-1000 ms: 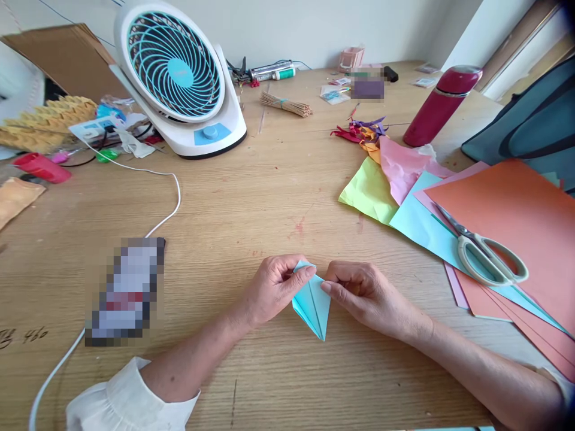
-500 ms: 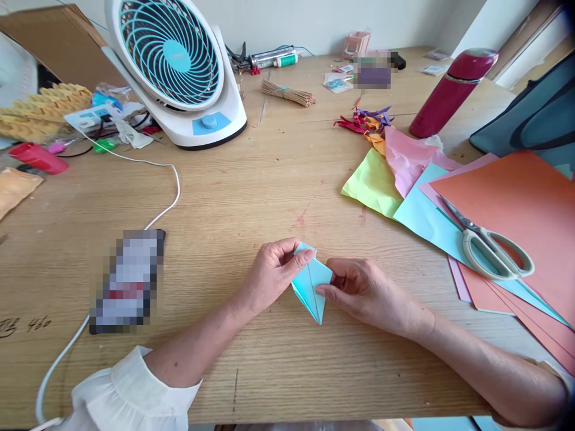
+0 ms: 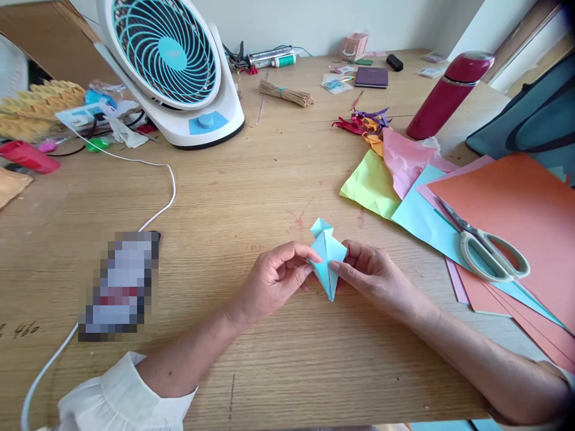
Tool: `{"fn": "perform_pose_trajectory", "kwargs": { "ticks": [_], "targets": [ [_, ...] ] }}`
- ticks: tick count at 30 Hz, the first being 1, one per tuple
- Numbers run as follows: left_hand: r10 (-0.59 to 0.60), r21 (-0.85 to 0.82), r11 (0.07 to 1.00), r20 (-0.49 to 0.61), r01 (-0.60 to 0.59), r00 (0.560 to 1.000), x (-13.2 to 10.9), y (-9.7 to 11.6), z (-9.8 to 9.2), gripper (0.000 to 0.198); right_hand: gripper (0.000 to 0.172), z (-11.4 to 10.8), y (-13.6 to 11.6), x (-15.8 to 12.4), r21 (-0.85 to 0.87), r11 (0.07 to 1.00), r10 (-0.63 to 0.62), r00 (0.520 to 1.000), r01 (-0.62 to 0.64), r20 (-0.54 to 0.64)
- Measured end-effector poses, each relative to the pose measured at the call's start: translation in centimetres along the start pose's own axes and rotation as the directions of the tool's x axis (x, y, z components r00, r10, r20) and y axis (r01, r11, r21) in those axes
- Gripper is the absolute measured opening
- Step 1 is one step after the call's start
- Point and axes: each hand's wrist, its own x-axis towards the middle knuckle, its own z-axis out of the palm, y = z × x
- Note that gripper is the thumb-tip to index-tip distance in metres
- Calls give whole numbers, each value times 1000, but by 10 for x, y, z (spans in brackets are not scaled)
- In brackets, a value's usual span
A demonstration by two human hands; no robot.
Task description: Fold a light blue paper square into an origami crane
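Note:
A small piece of folded light-blue paper (image 3: 329,254) is held between my two hands above the wooden table. It has a long point at the bottom, a centre crease and a small flared fold at the top. My left hand (image 3: 281,276) pinches its left edge between thumb and fingers. On the other side, my right hand (image 3: 372,272) grips the right edge, thumb on the front and fingers behind, where they are partly hidden.
Scissors (image 3: 489,248) lie on coloured paper sheets (image 3: 507,185) at the right. Crumpled green paper (image 3: 372,185) is beside them. A red thermos (image 3: 449,96), a bundle of sticks (image 3: 286,93) and a fan (image 3: 206,123) stand or lie farther back. A phone (image 3: 119,284) with a cable is at left.
The folded paper has shifted up and right, and its top fold now shows. My left hand has moved from its top down to its left edge. The view has shifted slightly.

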Motion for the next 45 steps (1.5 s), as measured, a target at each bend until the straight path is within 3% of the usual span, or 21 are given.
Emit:
{"fn": "perform_pose_trajectory", "kwargs": {
  "ticks": [5, 9, 12, 17, 22, 30, 41, 45],
  "targets": [
    [21, -14, 1000, -4, -21, 1000, -1, -2, 2, 5, 16, 1, 2, 2, -29, 999, -24, 1000, 23, -10],
    [43, 20, 999, 13, -43, 999, -2, 0, 4, 18, 14, 4, 5, 3, -99, 995, -43, 996, 35, -77],
    [53, 123, 991, -38, -48, 998, -3, 0, 6, 19, 23, 7, 8, 3, -86, 995, -63, 990, 52, -130],
    [31, 193, 981, -63, -18, 998, -3, 3, 7, 14, 41, 10, 7, 3, 18, 998, -63, 995, 65, -72],
    [14, 148, 989, -54, -6, 998, -3, 4, 7, 12, 43, 10, 9, 3, 35, 994, -99, 992, 102, -78],
    [-25, -75, 997, -6, 24, 1000, 1, -3, 4, 19, 35, 11, 12, 4, 12, 992, -122, 988, 123, -92],
    [-82, -28, 996, 8, 82, 997, -1, 1, 4, 29, 36, 7, 13, 5, -56, 987, -156, 981, 151, -113],
    [-78, -22, 997, 11, 78, 997, -1, -1, 5, 31, 51, 7, 16, 5, -96, 978, -197, 969, 184, -150]
  ]
}}
